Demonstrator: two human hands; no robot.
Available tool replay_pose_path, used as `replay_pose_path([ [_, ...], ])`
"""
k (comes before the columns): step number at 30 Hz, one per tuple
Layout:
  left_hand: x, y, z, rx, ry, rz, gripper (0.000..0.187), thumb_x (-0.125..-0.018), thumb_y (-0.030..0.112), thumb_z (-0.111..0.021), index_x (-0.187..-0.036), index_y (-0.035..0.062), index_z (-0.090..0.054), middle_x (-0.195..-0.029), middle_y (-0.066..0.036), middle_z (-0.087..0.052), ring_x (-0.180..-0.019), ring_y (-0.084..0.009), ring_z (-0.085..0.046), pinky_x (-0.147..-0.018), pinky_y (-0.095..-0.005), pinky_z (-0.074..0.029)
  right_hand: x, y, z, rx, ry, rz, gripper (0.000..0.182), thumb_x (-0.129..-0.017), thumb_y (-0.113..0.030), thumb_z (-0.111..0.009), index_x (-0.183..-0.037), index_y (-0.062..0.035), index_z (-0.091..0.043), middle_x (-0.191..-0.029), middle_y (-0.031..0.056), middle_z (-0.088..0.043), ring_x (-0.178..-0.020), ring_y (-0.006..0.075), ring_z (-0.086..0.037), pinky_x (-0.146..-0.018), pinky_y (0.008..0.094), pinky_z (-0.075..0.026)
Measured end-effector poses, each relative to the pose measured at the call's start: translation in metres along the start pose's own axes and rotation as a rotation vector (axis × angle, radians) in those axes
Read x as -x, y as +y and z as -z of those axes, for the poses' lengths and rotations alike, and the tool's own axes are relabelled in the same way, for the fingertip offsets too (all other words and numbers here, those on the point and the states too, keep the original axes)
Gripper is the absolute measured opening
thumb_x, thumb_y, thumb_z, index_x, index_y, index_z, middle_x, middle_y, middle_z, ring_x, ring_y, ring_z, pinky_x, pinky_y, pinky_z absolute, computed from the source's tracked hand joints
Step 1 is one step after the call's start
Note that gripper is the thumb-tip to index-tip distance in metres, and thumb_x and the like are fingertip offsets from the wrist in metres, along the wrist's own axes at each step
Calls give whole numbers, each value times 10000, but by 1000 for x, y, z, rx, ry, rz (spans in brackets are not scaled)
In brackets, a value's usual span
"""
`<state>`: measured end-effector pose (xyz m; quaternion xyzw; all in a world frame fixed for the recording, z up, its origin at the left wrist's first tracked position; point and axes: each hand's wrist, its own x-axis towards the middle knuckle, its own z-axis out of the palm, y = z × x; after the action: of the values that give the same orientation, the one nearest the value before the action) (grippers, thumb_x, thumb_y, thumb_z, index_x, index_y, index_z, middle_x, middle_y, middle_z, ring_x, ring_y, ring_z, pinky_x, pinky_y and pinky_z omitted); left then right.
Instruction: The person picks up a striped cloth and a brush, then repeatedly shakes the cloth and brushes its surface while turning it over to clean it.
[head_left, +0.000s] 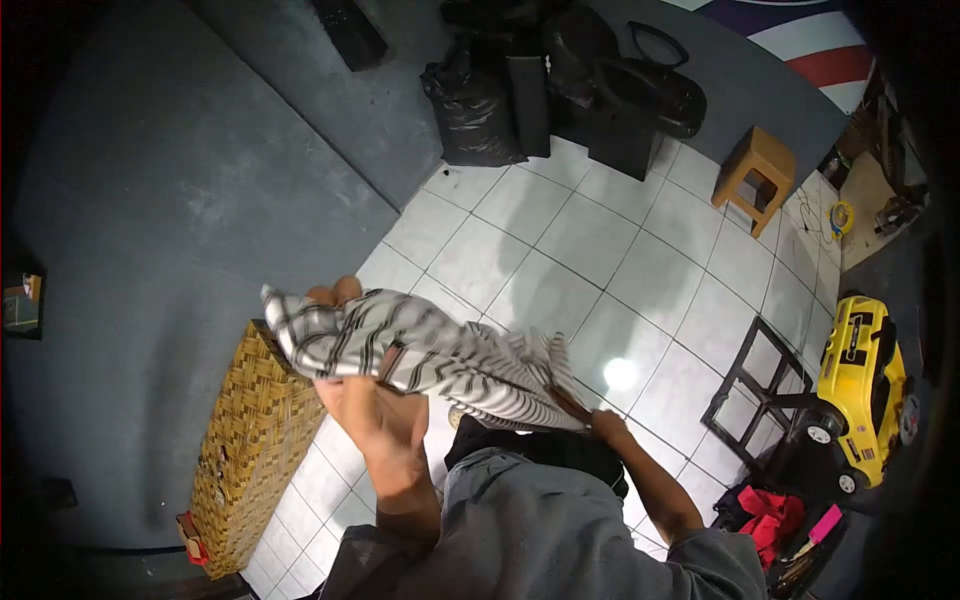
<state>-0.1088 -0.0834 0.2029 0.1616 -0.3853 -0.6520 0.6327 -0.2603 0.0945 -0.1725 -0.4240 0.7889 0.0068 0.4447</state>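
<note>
A white cloth with black and brown stripes point(440, 350) stretches between my two hands in front of my body. Around its left end, bunched and partly folded over, my left hand point(375, 410) is closed, with fingertips showing at the far side of the fabric. My right hand point(607, 427) pinches the near right corner, where a brown band runs along the edge. The far right part of the cloth hangs loose and looks ruffled. Some of my left fingers are hidden by the fabric.
A woven box point(250, 440) stands left beside the grey wall. Black bags point(475, 115) lie at the back. Right of them is a brown stool point(757, 175). A black metal frame point(757, 395) and a yellow toy car point(855, 385) are on the right.
</note>
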Motion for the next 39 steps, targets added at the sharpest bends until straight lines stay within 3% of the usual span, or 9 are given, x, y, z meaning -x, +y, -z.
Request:
replay_pose_path([
  [4,-4,-7,4,-126,46,-1,530,-696,-116,-494,-1170,69,-345,-1074,-90,-424,-924,-188,-481,-812,-317,-419,-14,59,-45,78,106,-38,273,-771,-241,-519,-899,-23,-622,-874,207,-625,-838,360,-611,-722,431,-493],
  [8,-2,-22,2,-97,-34,21,429,-730,-139,-465,-1105,50,-375,-1008,-60,-412,-898,-148,-465,-793,-281,-409,19,-2,16,-464,565,137,278,-858,-193,-431,-914,47,-561,-813,258,-591,-824,404,-578,-687,457,-454],
  [11,-1,-34,7,-133,-101,20,472,-735,-130,-463,-1165,37,-363,-1081,-88,-429,-954,-173,-468,-851,-305,-393,86,-87,91,-1131,519,333,324,-926,-210,-393,-1097,29,-529,-598,68,-470,-541,110,-431,-516,262,-384],
  [17,-1,-41,11,-76,-336,-30,452,-754,-94,-482,-1182,25,-398,-1149,-128,-483,-1033,-205,-488,-909,-340,-387,118,-129,114,-955,430,846,313,-926,-203,-402,-1148,-10,-510,-600,56,-480,-528,122,-457,-496,270,-385],
  [24,-3,-8,30,-395,140,-153,399,-810,50,-538,-1196,13,-445,-1151,-163,-460,-982,-219,-532,-885,-369,-433,-18,19,-18,-114,300,196,240,-864,-211,-444,-948,-35,-584,-815,213,-623,-730,360,-617,-620,458,-478],
  [29,-8,8,10,-233,0,-199,295,-871,91,-442,-1149,12,-502,-988,-109,-593,-1048,-194,-527,-854,-354,-492,-14,61,-52,60,127,-135,270,-808,-235,-484,-871,-9,-619,-802,190,-630,-786,331,-626,-658,425,-505],
  [34,-10,-19,15,-957,-134,-321,209,-898,50,-420,-1039,-14,-560,-912,-57,-582,-835,-115,-509,-773,-254,-395,9,20,7,-377,435,170,330,-885,-220,-377,-963,23,-586,-766,253,-587,-716,402,-585,-609,445,-466],
  [37,-10,-28,13,-1243,-344,-164,144,-851,-35,-403,-945,-39,-513,-688,-118,-519,-600,-166,-473,-550,-289,-389,83,-78,95,-1110,450,293,362,-940,-282,-351,-1083,-3,-532,-571,-1,-412,-526,71,-413,-466,232,-350],
  [39,-6,-32,7,-1338,-389,-68,108,-856,-15,-428,-915,-45,-514,-617,-148,-484,-526,-209,-446,-509,-313,-367,124,-118,128,-1265,375,448,379,-940,-292,-351,-1119,-4,-520,-611,-18,-440,-521,62,-409,-464,212,-344],
])
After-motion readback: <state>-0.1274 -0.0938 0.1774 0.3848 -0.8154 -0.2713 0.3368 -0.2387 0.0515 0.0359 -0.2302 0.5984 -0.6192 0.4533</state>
